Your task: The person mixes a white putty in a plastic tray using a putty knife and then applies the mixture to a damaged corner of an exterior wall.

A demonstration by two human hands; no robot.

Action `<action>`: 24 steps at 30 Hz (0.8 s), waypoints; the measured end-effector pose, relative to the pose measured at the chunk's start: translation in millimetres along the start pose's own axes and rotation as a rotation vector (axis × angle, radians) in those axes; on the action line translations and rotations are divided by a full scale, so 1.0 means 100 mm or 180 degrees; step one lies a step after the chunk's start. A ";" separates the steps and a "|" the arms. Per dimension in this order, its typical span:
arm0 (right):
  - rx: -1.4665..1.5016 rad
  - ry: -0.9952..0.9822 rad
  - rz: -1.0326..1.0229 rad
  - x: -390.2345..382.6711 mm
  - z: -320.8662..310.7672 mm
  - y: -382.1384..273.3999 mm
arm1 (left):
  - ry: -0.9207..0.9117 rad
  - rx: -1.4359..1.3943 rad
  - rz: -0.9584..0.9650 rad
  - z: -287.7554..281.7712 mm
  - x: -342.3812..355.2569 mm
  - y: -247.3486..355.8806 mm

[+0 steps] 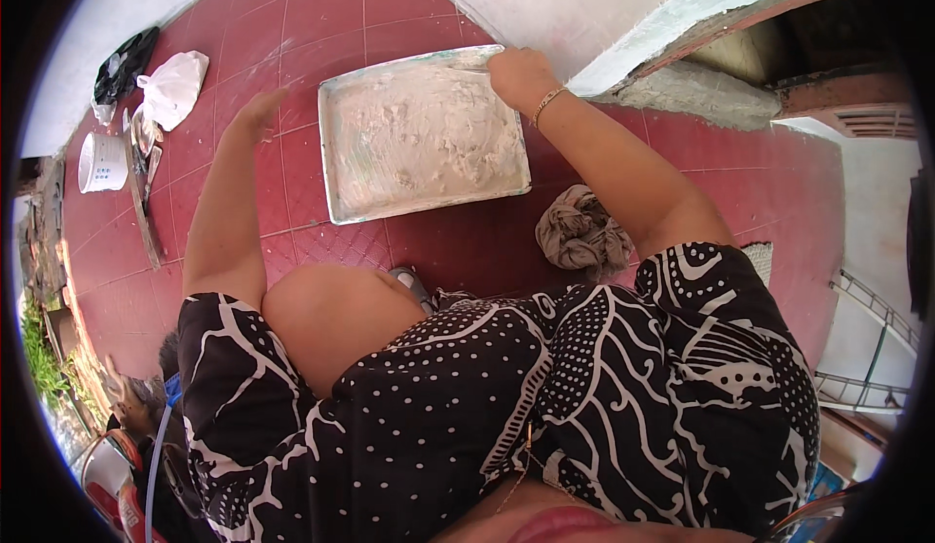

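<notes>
A rectangular tray [433, 206] with a whitish, smeared rim rests on the red floor in front of me. Thick pale paste [419, 129] covers its inside, lumpy toward the right. My right hand [524, 79] is closed on the tray's far right corner, with a bracelet at the wrist. Left of the tray, apart from it, my left hand [261, 112] hovers with its fingers stretched out and nothing in them. A crumpled brown cloth [582, 231] lies below my right forearm.
At the left are a white tub [102, 163], a white plastic bag [175, 90], a black bag [127, 64] and long thin tools [142, 192]. A pale wall [575, 7] rises behind the tray. A metal rack [867, 348] stands at the right.
</notes>
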State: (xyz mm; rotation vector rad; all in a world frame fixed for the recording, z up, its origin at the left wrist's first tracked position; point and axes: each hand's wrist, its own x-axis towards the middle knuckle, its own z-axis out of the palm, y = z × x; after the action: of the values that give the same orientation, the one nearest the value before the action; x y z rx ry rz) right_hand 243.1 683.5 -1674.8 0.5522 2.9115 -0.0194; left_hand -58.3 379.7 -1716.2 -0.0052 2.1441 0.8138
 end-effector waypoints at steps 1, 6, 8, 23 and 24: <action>-0.0017 -0.0016 -0.0004 0.00 0.05 0.02 | -0.0009 0.0001 0.0042 0.03 0.01 0.01; 0.0069 -0.0355 0.0011 -0.17 0.10 -0.10 | -0.0108 0.0009 0.0195 -0.14 -0.01 0.09; -0.0058 -0.0501 -0.0070 -0.21 0.06 -0.24 | -0.0095 -0.0131 0.0153 -0.27 0.09 0.02; -0.0321 -0.0075 -0.0048 0.54 0.28 -0.48 | -0.0376 -0.0154 0.0407 -0.51 0.32 -0.11; -0.0153 -0.0170 0.0045 0.48 0.28 -0.47 | -0.0365 -0.0157 0.0400 -0.52 0.29 -0.11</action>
State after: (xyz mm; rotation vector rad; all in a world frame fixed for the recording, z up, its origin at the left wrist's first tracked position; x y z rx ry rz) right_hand 186.9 656.2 -1711.5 0.5554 2.8481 0.0370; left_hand -110.7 349.5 -1719.0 0.1485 2.0316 0.9175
